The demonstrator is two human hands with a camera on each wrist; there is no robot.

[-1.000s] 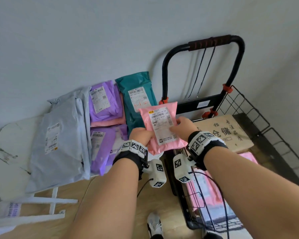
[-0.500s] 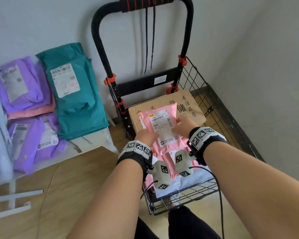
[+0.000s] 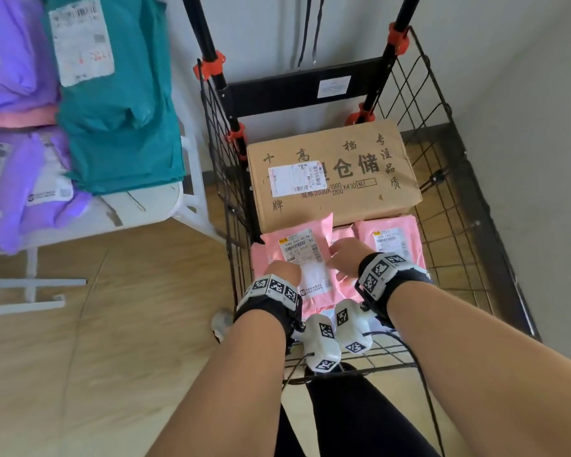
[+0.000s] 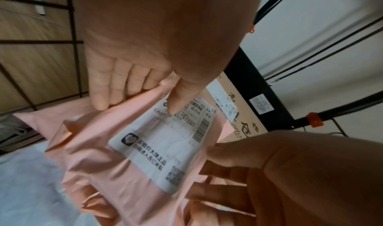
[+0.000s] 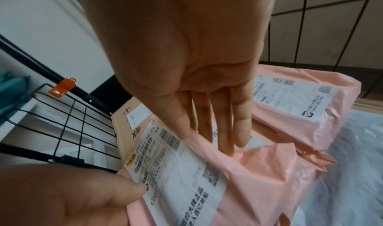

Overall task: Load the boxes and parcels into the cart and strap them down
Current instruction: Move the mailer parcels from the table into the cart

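My left hand (image 3: 282, 270) and right hand (image 3: 345, 258) pinch pink parcel (image 3: 305, 258) at opposite edges, thumbs on label, fingers beneath: keeps soft bag level. Parcel inside cart (image 3: 449, 206), low over pink parcels beneath grip; cardboard box (image 3: 350, 192) just beyond fingertips.

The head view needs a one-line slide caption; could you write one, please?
Both hands, left hand and right hand, lower a pink plastic mailer parcel into the black wire cart beside a brown cardboard box.
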